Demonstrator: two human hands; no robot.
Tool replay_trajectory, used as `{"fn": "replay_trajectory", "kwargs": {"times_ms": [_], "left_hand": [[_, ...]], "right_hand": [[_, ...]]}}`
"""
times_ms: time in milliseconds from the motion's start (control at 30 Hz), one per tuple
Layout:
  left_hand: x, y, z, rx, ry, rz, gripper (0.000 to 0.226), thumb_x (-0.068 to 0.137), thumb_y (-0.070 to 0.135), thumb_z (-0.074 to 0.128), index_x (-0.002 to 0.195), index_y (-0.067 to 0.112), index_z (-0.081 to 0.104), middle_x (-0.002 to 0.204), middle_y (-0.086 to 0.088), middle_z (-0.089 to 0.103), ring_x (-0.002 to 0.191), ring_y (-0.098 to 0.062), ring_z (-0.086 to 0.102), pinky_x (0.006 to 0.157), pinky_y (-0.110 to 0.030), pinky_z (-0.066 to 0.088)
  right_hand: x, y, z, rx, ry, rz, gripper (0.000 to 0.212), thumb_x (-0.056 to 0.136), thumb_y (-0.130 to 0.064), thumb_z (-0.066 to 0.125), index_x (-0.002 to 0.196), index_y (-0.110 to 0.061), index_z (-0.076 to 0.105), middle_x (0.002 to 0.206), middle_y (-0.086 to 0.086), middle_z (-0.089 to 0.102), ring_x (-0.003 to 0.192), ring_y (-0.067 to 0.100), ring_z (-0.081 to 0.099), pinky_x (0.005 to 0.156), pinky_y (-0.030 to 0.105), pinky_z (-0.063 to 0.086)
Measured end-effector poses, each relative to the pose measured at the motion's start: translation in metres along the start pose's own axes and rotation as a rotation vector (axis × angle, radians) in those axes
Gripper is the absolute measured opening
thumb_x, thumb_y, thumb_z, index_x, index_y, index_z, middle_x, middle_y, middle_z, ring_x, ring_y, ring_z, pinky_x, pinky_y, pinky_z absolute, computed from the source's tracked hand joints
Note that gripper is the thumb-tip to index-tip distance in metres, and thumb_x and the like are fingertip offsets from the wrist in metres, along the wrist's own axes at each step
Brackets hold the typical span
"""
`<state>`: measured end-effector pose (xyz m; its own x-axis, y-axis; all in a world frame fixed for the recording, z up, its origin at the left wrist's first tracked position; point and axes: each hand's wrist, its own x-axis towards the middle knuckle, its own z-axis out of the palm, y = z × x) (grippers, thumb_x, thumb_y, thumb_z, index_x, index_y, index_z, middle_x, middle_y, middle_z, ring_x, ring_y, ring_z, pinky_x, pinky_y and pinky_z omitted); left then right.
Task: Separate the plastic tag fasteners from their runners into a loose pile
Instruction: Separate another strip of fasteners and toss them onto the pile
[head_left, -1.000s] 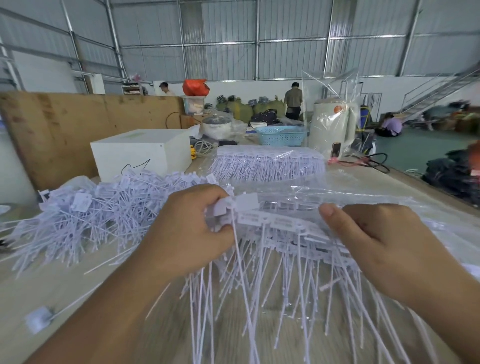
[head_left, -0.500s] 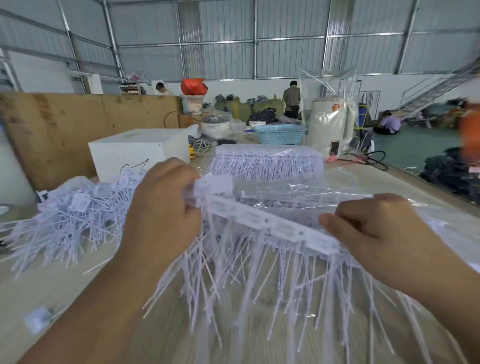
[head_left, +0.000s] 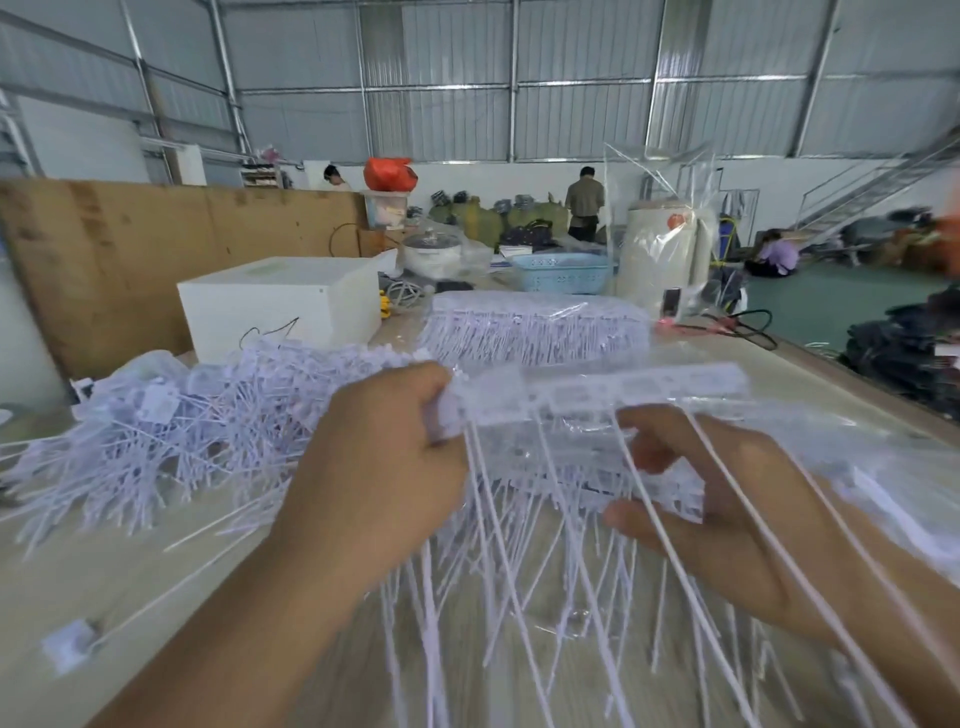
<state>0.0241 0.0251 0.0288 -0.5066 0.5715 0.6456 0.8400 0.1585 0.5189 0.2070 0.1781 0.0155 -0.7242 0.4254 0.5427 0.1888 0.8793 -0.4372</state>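
Biggest risk: whole runner strip (head_left: 597, 395) snapping or twisting free in one piece, from too hard a pull with only one end held. Left hand (head_left: 374, 467) closed tight round that near end, well in front of the white box (head_left: 280, 306) and to its right; far end of the strip unsupported in the air.

Next: hanging fasteners (head_left: 519, 571) tangling into knots rather than parting singly, given so many thin strands crossing below the strip. Right hand (head_left: 727, 519) in among them, fingers curled and thumb underneath; firm pinch or loose hook, cannot tell through the blur.

Smaller: freed pieces missing the loose pile (head_left: 182, 431), heaped just in front of the box and to its left. One stray fastener (head_left: 72, 642) already lying alone, far nearer than the box.

Smallest: clear plastic film (head_left: 857, 441), far right of the box, catching strands and dragging them off the edge.

Large metal-walled shed all round, with people working well behind the box. Long pale table (head_left: 104, 571) beneath everything. Plywood board (head_left: 156, 249) upright behind the box. Bagged stack of fasteners (head_left: 530, 332) just right of the box. Blue basket (head_left: 563, 273) behind the box and to its right
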Motion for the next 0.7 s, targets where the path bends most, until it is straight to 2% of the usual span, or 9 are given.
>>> {"fn": "replay_trajectory", "kwargs": {"times_ms": [67,133,200,267,400,500,567,633,700], "left_hand": [[-0.007,0.007,0.004,0.110,-0.085,0.072,0.017,0.069,0.012,0.059,0.063,0.018,0.044,0.057,0.002,0.047,0.053,-0.013,0.046,0.044,-0.029,0.027],[-0.013,0.013,0.010,0.196,-0.162,0.104,0.026,0.072,0.011,0.058,0.060,0.023,0.039,0.056,0.006,0.043,0.052,-0.008,0.044,0.044,-0.026,0.024],[-0.016,0.015,0.015,0.230,-0.248,0.118,0.021,0.075,0.012,0.054,0.065,0.025,0.041,0.062,0.008,0.046,0.057,-0.008,0.047,0.047,-0.026,0.031],[-0.022,0.016,0.022,0.222,-0.346,0.135,0.018,0.076,0.015,0.052,0.069,0.027,0.040,0.067,0.009,0.047,0.062,-0.010,0.048,0.051,-0.028,0.037],[-0.028,0.016,0.030,0.078,-0.545,0.075,0.014,0.088,0.034,0.053,0.076,0.038,0.048,0.067,0.015,0.053,0.052,-0.007,0.051,0.041,-0.018,0.030],[-0.025,0.011,0.030,-0.107,-0.568,-0.049,0.014,0.095,0.042,0.053,0.084,0.034,0.057,0.060,0.013,0.056,0.040,-0.003,0.042,0.042,-0.021,0.033],[-0.019,0.010,0.026,-0.230,-0.465,-0.100,0.016,0.095,0.044,0.054,0.085,0.034,0.061,0.065,0.009,0.063,0.046,-0.005,0.050,0.047,-0.022,0.039],[-0.014,0.011,0.024,-0.411,-0.356,-0.166,0.015,0.092,0.047,0.056,0.088,0.035,0.065,0.079,0.005,0.071,0.063,-0.011,0.065,0.059,-0.025,0.050],[-0.013,0.014,0.025,-0.605,-0.301,-0.242,0.016,0.086,0.046,0.058,0.086,0.034,0.068,0.081,0.001,0.073,0.071,-0.016,0.070,0.069,-0.033,0.056]], "right_hand": [[-0.002,0.000,0.002,0.126,-0.054,0.050,0.066,0.057,-0.074,0.070,0.116,-0.053,0.050,0.101,-0.022,0.059,0.104,-0.009,0.053,0.081,0.012,0.045],[-0.003,0.001,0.009,0.293,-0.051,0.078,0.081,0.055,-0.076,0.072,0.127,-0.056,0.042,0.113,-0.023,0.059,0.110,-0.008,0.054,0.087,0.021,0.047],[-0.002,-0.001,0.016,0.487,0.057,0.028,0.061,0.066,-0.058,0.078,0.121,-0.047,0.052,0.107,-0.012,0.066,0.101,0.000,0.062,0.088,0.030,0.053],[-0.001,-0.004,0.019,0.633,0.083,-0.007,0.052,0.073,-0.060,0.070,0.120,-0.046,0.053,0.104,-0.005,0.067,0.095,0.007,0.066,0.082,0.019,0.052],[0.002,-0.004,0.022,0.711,0.109,0.123,0.023,0.083,-0.034,0.067,0.105,-0.033,0.061,0.087,0.007,0.070,0.077,0.015,0.069,0.069,0.022,0.053],[0.003,-0.003,0.020,0.543,0.066,0.244,0.008,0.086,-0.030,0.055,0.089,-0.029,0.062,0.080,0.007,0.070,0.072,0.021,0.067,0.067,0.033,0.055],[0.002,-0.003,0.016,0.215,-0.029,0.137,0.015,0.088,-0.031,0.047,0.085,-0.025,0.060,0.075,0.010,0.064,0.070,0.027,0.062,0.067,0.042,0.052],[0.000,-0.005,0.016,-0.133,-0.111,-0.023,0.012,0.091,-0.016,0.049,0.095,-0.024,0.056,0.079,-0.001,0.057,0.071,0.020,0.055,0.065,0.035,0.047],[0.001,-0.008,0.018,-0.269,-0.166,-0.083,0.026,0.088,-0.010,0.052,0.110,-0.025,0.055,0.092,-0.005,0.053,0.076,0.018,0.051,0.065,0.032,0.045]]}}
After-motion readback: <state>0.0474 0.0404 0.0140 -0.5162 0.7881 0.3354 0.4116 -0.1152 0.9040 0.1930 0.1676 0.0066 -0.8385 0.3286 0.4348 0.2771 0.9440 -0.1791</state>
